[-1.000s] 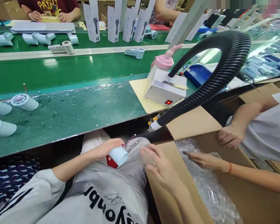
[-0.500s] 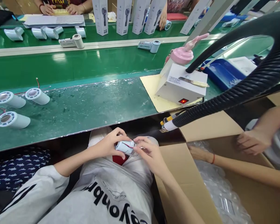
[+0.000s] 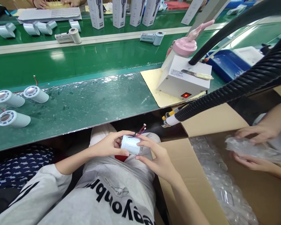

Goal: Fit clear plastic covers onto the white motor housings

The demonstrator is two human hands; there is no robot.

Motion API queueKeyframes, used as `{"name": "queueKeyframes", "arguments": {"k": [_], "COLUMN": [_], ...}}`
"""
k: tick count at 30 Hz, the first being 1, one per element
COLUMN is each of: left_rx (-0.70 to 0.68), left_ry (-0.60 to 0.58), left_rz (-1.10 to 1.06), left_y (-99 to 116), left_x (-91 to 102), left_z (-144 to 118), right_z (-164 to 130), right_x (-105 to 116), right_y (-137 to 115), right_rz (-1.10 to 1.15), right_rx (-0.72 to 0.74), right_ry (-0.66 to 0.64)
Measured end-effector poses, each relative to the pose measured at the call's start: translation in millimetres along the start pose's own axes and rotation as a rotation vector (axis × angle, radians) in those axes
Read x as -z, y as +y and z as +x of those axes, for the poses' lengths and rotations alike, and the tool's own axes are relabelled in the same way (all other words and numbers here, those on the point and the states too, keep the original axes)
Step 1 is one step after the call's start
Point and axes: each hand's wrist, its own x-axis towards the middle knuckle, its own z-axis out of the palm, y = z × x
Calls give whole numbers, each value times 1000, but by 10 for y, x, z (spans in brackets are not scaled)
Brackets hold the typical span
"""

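Above my lap I hold a light-blue cylindrical fan housing (image 3: pixel 130 144) between both hands. Its left end is wrapped by my left hand (image 3: pixel 112 144), thumb below and fingers over the top. At the right end, where a clear rim shows, the thumb and fingers of my right hand (image 3: pixel 154 153) pinch it. Thin red and dark wires (image 3: pixel 141 130) with small white connectors stick up from its upper side. Several similar housings (image 3: pixel 14 119) with wires lie on the green bench at the left.
A white box with a lit red switch (image 3: pixel 185 95) stands on yellow card, a black corrugated hose (image 3: pixel 215 97) arching by it. An open carton (image 3: pixel 178 156) holds clear plastic shells at right, where a co-worker's hands (image 3: pixel 259 134) hold clear plastic. White boxes (image 3: pixel 119 14) stand beyond the belt.
The housing has turned in my hands, so its wires now point up instead of lying across its side. The co-worker's hands have lifted clear plastic over the carton.
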Motion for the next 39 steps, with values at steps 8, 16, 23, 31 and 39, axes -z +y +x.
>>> {"name": "queueKeyframes", "arguments": {"k": [8,16,23,31,39], "left_rx": [-407,-376,-400,-385,-392], "left_ry": [-76,-115,-119,-134,-153], "left_rz": [206,256,283,282,285], "left_y": [6,69,83,91,85], "left_x": [66,72,75,76,79], "left_z": [3,-24,-58,-70,-65], "right_z": [-45,-55,-49,19,8], "right_x": [16,18,9,-59,-178], "right_y": [-79,-106,-112,-126,-49], "right_rz": [153,343,439,650,740], "right_rx": [-160,-283,-452,-572,-728], "right_ry": [-21,-9,-32,-10,1]}}
